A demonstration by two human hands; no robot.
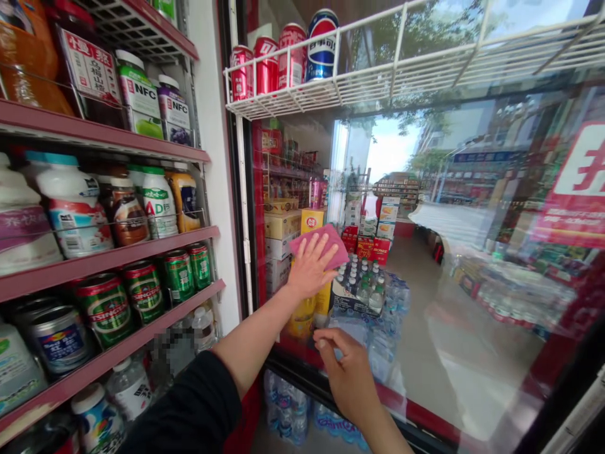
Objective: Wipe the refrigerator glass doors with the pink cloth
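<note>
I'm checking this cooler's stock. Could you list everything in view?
Green Tsingtao beer cans: four, green, lower red metal shelf.
Silver-and-blue can: one, same shelf.
White plastic milk-drink bottles: several, white, middle red metal shelf.
NFC juice bottles: two, green-white and purple-white, upper red metal shelf.
Red drink cans: three, red, white wire rack.
Pepsi can: one, blue, same rack.
Pink cloth: one, pink, against glass door.
Clear water bottles: many, beyond the glass.
Left hand: one, flat on the cloth.
Right hand: one, below the cloth.
</note>
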